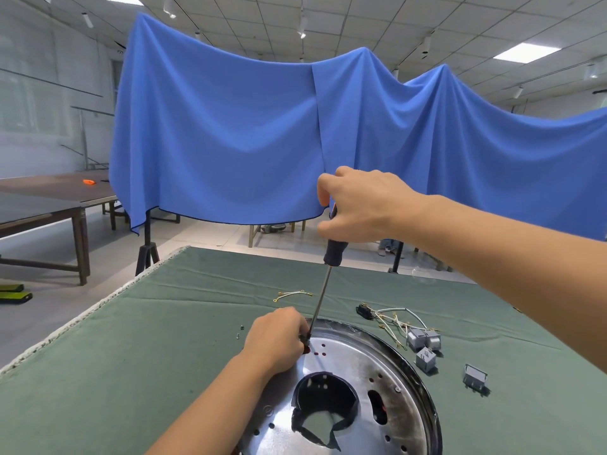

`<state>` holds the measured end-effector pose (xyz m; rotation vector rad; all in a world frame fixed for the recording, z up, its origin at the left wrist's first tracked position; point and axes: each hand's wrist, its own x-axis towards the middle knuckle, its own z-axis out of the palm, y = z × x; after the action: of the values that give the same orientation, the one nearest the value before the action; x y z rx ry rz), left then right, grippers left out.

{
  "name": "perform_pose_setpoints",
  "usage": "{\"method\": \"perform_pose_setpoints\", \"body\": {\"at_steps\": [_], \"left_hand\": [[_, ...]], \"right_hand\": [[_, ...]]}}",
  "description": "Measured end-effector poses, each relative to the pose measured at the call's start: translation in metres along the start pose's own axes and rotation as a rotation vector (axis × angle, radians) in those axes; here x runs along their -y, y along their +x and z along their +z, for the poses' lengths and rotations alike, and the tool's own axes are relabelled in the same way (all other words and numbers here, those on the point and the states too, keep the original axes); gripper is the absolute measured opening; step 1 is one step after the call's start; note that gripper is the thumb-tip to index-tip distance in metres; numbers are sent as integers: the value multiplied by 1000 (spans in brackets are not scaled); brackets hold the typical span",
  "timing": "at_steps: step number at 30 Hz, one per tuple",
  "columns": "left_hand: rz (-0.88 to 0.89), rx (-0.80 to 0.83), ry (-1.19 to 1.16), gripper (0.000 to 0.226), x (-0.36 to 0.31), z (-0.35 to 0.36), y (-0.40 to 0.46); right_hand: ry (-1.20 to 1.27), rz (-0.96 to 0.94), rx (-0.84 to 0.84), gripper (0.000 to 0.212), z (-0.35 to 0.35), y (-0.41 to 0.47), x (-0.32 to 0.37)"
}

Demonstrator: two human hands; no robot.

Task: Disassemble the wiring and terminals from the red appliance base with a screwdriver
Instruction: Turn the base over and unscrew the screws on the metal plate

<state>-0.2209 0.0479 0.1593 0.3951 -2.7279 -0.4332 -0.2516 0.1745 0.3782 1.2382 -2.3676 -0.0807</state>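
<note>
Nearest, the left hand (276,336) pinched a fitting on the appliance base (361,389); above it, the right hand (358,205) gripped the upright screwdriver (323,287).

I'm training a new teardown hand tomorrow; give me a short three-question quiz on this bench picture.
1. True or false: the right hand grips the dark-handled screwdriver.
2. Where does the left hand rest? A) on the green table cloth B) at the round shiny metal appliance base by the screwdriver tip
3. Name the loose parts right of the base.

Key: 1 true; 2 B; 3 small grey terminal blocks and white wires.
</note>
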Motion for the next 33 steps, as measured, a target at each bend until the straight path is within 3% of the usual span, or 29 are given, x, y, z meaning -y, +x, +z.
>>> {"method": "perform_pose_setpoints", "body": {"at_steps": [2,5,7,12,15,18,21,23,25,30,33], "left_hand": [[2,-10,-2,20,1,0,0],[7,-15,2,22,1,0,0],[9,-16,4,22,1,1,0],[6,-7,-1,21,2,1,1],[3,-9,-1,22,1,1,1],[3,-10,-2,21,1,2,1],[7,-14,2,22,1,2,1],[13,-17,10,23,1,2,1],[15,-18,14,22,1,2,1],[19,-23,17,23,1,1,0],[24,-27,12,23,1,1,-1]], "right_hand": [[-6,42,-39,35,3,2,0],[177,16,27,17,1,3,-3],[259,17,73,26,-4,0,-5],[-5,123,-49,40,4,1,-1],[153,87,10,21,2,4,-4],[309,73,109,26,-5,1,-4],[210,96,17,35,1,-1,0],[234,94,-52,27,4,0,1],[294,80,-32,14,3,1,0],[148,121,-41,30,4,-1,2],[229,139,-34,21,6,0,-1]]}}
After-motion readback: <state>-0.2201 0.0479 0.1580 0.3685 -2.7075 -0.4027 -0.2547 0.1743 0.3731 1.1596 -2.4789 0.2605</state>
